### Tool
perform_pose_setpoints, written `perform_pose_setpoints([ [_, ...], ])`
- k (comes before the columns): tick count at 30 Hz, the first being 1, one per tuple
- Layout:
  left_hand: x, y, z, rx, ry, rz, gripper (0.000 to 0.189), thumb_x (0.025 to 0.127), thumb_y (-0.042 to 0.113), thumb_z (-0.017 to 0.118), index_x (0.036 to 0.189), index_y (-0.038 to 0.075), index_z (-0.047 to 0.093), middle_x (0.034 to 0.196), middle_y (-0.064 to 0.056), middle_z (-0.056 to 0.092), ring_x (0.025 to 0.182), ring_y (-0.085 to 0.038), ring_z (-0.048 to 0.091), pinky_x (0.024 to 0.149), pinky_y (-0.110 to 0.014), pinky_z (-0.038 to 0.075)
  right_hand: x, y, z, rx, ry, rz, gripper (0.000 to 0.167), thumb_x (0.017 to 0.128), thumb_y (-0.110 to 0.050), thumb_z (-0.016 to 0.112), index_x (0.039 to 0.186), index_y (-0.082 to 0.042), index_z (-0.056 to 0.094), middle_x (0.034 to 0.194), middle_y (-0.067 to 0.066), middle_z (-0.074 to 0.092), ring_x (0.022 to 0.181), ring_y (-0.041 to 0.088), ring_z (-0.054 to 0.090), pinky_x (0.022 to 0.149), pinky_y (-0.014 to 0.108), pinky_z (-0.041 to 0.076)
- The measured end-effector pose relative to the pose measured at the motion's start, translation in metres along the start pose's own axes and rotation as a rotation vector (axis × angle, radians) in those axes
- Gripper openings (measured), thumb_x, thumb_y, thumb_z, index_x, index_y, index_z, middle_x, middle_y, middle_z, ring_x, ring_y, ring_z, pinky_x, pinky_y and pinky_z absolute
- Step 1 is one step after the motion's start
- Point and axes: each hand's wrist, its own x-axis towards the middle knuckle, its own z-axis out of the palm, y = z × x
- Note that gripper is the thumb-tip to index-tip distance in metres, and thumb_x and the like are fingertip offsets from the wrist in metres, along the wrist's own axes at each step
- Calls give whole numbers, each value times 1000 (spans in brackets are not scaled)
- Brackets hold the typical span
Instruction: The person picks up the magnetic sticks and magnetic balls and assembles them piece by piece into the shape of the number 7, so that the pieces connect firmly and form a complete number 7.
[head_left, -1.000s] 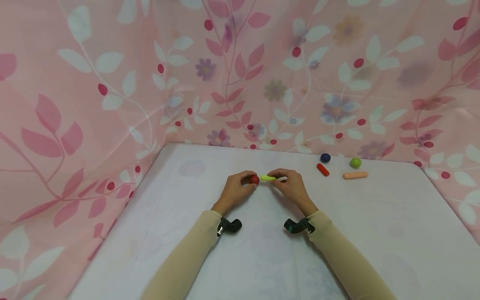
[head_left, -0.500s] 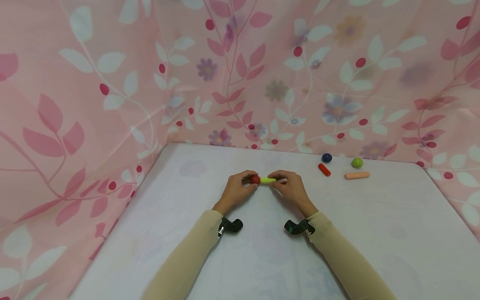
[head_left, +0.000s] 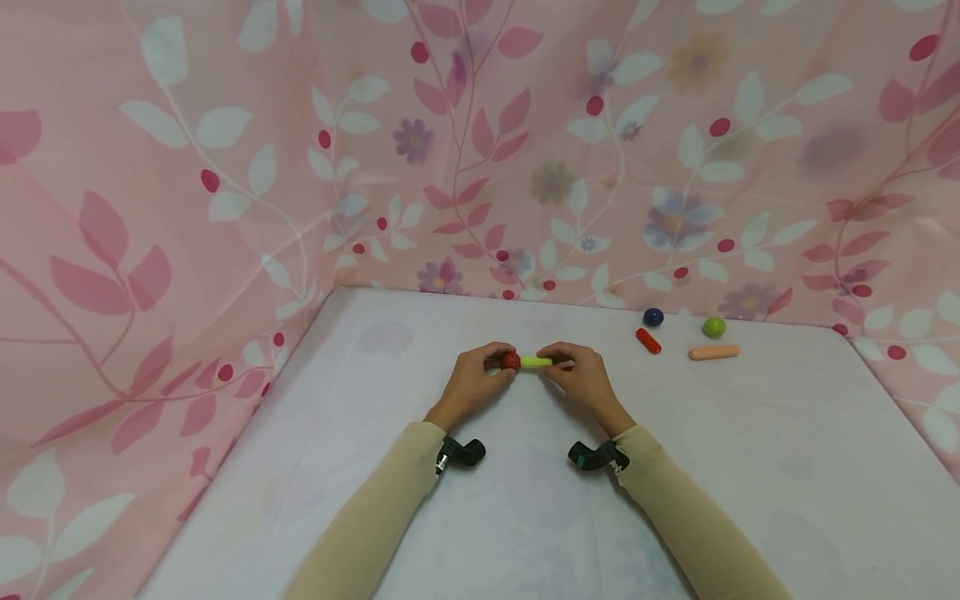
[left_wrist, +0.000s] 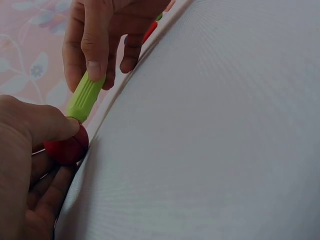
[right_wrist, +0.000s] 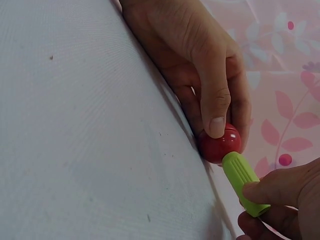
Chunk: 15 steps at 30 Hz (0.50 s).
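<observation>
My left hand point(head_left: 472, 379) grips a shiny red ball point(right_wrist: 218, 147) between thumb and fingers, over the middle of the table. Facing it, my right hand point(head_left: 588, 382) pinches a lime-green ribbed handle-shaped piece point(right_wrist: 241, 178) by its outer end. The green piece's other end meets the red ball, and the two lie in one line. In the left wrist view, the thumb lies across the ball point(left_wrist: 69, 149) close to this joint. Whether one part sits inside the other is hidden.
Toward the back right of the white-covered table point(head_left: 525, 517) lie a dark blue ball point(head_left: 653, 317), a red stick-like piece point(head_left: 648, 341), a green ball point(head_left: 714, 327) and a peach-coloured stick-like piece point(head_left: 714, 352). A pink floral curtain point(head_left: 480, 150) closes off the back and left.
One second ago a small gap separated the red ball from the green piece. It closed by half a second ago, and the two still touch. Both hands keep their holds.
</observation>
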Motion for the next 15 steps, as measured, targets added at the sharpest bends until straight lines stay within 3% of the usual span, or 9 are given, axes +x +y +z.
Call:
perform_pose_setpoints([
  [15, 0, -2, 0, 4, -4, -12, 40, 94, 8, 76, 133, 3, 68, 125, -8, 71, 113, -19, 69, 100, -31, 51, 2, 5, 1, 2, 2, -26, 23, 90, 3, 77, 111, -4, 78, 112, 11, 74, 100, 28, 70, 87, 46, 59],
])
